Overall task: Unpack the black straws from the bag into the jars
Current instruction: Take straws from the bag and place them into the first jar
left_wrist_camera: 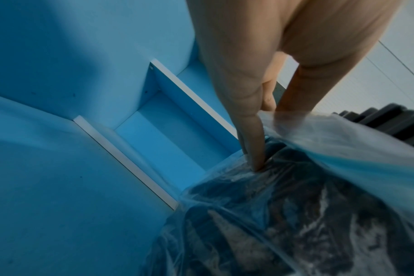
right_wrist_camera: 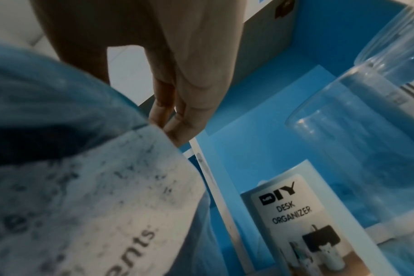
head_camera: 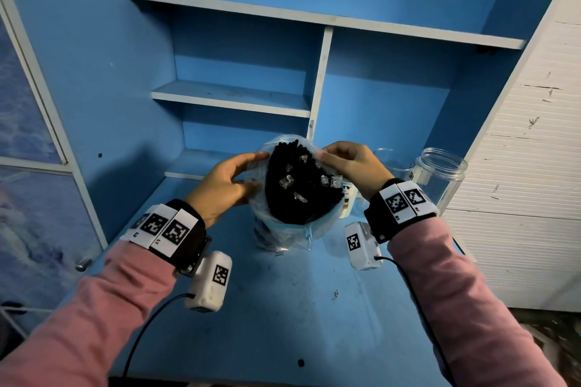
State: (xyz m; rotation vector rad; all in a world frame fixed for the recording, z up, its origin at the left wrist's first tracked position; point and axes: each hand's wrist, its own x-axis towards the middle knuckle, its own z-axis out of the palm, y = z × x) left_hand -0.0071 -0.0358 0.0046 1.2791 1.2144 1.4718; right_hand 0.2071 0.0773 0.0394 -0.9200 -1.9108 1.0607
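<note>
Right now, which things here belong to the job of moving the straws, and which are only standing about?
Belong to the job:
- black straws, in the bag
- clear plastic bag, its mouth held by the left hand and right hand
- empty clear jars, at the right

Standing about:
- carton labelled DIY Desk Organizer
- blue shelf unit
- blue desk
</note>
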